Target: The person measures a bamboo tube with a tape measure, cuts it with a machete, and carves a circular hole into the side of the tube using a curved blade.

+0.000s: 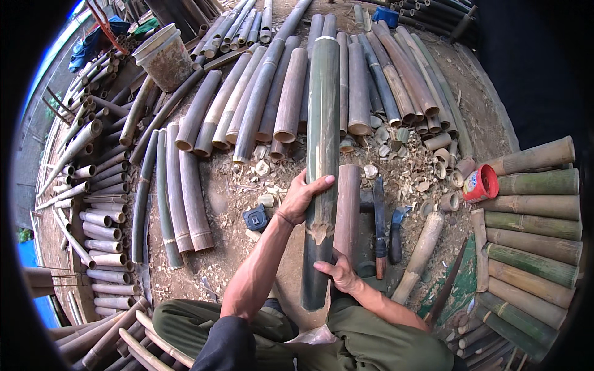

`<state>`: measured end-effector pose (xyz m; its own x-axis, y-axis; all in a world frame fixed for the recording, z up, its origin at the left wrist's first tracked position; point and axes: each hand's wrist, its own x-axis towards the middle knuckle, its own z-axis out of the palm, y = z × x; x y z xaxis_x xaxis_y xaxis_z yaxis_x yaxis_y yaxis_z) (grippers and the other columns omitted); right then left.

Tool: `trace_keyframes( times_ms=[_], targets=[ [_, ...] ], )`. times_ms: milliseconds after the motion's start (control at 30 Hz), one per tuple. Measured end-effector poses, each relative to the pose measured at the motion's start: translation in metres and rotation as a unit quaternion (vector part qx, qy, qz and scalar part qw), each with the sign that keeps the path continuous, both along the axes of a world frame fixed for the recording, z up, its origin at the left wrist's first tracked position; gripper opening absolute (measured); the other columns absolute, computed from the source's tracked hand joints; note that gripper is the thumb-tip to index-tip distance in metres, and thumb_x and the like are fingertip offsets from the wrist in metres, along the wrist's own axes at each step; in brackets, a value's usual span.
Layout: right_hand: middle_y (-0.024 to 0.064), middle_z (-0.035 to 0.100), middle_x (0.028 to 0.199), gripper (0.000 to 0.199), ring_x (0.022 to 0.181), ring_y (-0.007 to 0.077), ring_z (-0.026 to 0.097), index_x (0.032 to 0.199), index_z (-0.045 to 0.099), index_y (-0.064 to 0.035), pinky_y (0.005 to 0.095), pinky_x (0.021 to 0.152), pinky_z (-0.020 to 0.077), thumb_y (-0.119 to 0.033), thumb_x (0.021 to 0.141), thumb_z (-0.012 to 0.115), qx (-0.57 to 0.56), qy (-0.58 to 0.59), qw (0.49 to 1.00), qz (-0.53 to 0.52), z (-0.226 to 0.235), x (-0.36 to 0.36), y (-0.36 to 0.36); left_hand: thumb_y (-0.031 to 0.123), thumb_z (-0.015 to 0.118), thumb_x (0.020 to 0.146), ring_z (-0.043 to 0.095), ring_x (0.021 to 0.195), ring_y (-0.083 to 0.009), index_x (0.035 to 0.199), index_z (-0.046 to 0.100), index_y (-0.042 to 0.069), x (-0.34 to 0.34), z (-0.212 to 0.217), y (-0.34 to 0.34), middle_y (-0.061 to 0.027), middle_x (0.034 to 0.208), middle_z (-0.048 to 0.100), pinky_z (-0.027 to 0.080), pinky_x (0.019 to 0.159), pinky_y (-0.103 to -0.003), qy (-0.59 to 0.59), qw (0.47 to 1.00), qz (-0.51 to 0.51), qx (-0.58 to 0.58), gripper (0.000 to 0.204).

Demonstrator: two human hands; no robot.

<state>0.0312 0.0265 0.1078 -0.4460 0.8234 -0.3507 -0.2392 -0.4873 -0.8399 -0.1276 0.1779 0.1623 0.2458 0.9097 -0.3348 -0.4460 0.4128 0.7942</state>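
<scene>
As left hand (296, 201) and right hand (344, 276) clasp bamboo (322, 127), it parts thumbs from fingers.

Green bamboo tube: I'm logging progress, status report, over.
Left hand gripping around mid-length, right hand toward the near end. Green bamboo tube extending forward. Nothing visibly blocking it.

The brown earth floor (216, 204) is strewn with pale chips and offcuts (405, 145). A dark tape measure (255, 218), a knife (379, 229) and a green sheet (463, 281) lie on it; bamboo tubes (292, 93) lie side by side across its far part.
</scene>
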Motion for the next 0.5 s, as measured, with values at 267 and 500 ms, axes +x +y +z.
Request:
trace_keyframes(
  times_ms=[267,500],
  targets=[
    [0.0213,0.056,0.129,0.072,0.116,0.0303,0.056,0.134,0.046,0.0042,0.0376,0.1,0.0445,-0.032,0.081,0.077,0.14,-0.256,0.955,0.059,-0.014,0.015,0.004,0.022,0.084,0.071,0.065,0.081,-0.016,0.116,0.055,-0.003,0.004,0.013,0.003,-0.0095,0.094,0.067,0.055,0.075,-0.031,0.19,0.979,0.035,0.064,0.059],
    [0.0242,0.053,0.123,0.067,0.112,0.0401,0.054,0.136,0.04,0.0008,0.0462,0.099,0.0433,-0.015,0.079,0.071,0.174,-0.646,0.736,-0.104,-0.06,0.129,0.017,0.021,0.081,0.069,0.064,0.087,-0.019,0.122,0.049,-0.002,0.008,-0.004,-0.019,-0.0115,0.101,0.064,0.055,0.078,-0.032,0.238,0.947,0.15,0.156,0.067]
  ],
)
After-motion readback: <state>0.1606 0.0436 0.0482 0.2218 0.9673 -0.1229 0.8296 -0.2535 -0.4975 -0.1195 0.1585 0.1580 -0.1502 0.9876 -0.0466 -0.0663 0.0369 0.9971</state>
